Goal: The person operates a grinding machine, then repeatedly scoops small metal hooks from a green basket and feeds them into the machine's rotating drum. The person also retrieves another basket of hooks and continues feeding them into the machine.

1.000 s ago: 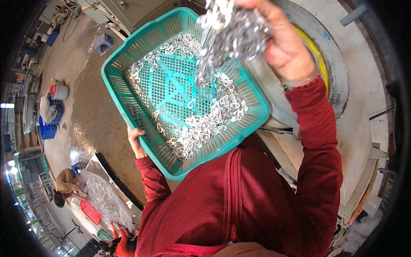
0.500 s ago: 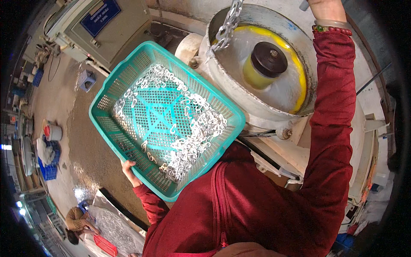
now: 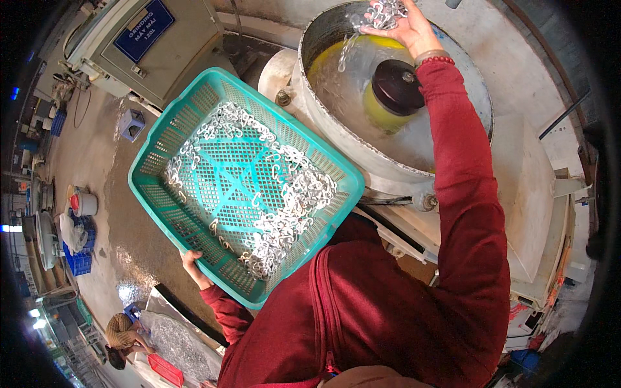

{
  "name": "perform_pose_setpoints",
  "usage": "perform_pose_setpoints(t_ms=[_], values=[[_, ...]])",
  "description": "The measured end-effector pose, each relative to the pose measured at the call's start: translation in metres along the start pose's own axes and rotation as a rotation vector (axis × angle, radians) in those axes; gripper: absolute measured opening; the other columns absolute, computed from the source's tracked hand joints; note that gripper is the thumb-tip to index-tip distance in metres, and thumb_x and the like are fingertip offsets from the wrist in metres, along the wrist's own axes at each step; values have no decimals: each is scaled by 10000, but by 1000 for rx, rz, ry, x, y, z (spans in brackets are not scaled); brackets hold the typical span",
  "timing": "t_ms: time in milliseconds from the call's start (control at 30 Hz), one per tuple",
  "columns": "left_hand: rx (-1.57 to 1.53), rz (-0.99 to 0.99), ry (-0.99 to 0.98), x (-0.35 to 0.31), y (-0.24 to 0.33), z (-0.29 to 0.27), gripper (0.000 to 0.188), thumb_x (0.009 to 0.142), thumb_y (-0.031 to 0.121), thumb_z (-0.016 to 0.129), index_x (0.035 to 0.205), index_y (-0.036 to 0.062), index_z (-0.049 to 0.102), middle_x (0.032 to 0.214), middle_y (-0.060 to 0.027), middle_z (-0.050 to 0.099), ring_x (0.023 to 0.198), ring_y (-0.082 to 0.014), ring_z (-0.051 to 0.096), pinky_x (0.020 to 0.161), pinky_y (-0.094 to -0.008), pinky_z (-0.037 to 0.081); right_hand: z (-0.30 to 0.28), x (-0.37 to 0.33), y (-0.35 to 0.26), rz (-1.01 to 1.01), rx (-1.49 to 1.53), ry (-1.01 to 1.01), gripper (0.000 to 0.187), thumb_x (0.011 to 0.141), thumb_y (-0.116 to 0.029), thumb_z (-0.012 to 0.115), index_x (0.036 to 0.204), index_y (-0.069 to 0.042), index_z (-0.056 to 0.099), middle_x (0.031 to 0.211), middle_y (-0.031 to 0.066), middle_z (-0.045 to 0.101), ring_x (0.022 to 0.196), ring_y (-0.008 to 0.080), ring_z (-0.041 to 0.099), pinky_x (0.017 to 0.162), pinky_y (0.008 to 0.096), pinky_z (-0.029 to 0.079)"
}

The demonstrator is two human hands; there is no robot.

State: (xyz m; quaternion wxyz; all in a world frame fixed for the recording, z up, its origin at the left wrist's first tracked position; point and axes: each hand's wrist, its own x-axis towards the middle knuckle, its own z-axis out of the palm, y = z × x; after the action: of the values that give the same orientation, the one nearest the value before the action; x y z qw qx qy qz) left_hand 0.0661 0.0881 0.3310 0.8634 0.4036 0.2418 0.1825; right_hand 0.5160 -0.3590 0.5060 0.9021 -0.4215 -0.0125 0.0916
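Observation:
My left hand (image 3: 193,264) grips the near-left rim of a green plastic basket (image 3: 145,213), tilted against my front. Small silvery metal hooks (image 3: 284,220) line its mesh bottom, thickest toward the near right side. My right hand (image 3: 414,29) is held palm up over the far part of a round metal tub (image 3: 378,155), a cluster of the same hooks (image 3: 386,13) in its cupped fingers. A few loose hooks (image 3: 346,53) are in the air below it. Inside the tub, cloudy grey contents surround a yellow centre post with a black cap (image 3: 396,87).
A grey metal cabinet (image 3: 162,58) stands beyond the basket. A small grey stool (image 3: 132,124) and a white bucket (image 3: 84,204) are on the wet floor at left. At lower left a co-worker (image 3: 123,333) bends beside a red basket (image 3: 165,370).
My right hand has come from the upper right edge to over the tub, now showing hooks in it. The strand of metal pieces above the tub has gone. The basket has shifted slightly left.

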Motion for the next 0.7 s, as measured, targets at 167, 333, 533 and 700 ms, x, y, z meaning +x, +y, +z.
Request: perform_pose_setpoints(t_ms=[167, 333, 533, 700], values=[[3, 16, 23, -5, 1, 6, 579, 614, 81, 506, 1176, -52, 467, 988, -183, 604, 789, -318, 629, 732, -425, 574, -41, 53, -23, 10, 53, 74, 362, 931, -338, 560, 1145, -48, 530, 1118, 185, 579, 1101, 411, 523, 909, 717, 410], [54, -2, 0, -8, 2, 7, 591, 620, 107, 507, 1189, -49, 465, 998, -184, 605, 809, -323, 629, 742, -423, 568, -83, 64, -52, -32, -24, 296, 282, 882, -197, 626, 1088, -19, 553, 1019, 173, 610, 1004, 338, 588, 842, 571, 528], [42, -31, 191, -12, 1, 3, 569, 637, 117, 528, 1184, -30, 471, 1025, -167, 600, 868, -307, 615, 766, -415, 557, -153, 23, -104, 41, -662, 404, 466, 978, -202, 426, 1386, 0, 329, 1481, 196, 236, 1265, 472, 360, 748, 683, 545], [102, -20, 242, -8, 6, -2, 508, 630, 91, 533, 1122, -29, 498, 1010, -142, 599, 866, -284, 598, 806, -396, 532, -204, -14, -121, 150, -898, 585, 379, 882, -69, 581, 1202, 104, 473, 1327, 238, 410, 1026, 406, 579, 657, 509, 632]])
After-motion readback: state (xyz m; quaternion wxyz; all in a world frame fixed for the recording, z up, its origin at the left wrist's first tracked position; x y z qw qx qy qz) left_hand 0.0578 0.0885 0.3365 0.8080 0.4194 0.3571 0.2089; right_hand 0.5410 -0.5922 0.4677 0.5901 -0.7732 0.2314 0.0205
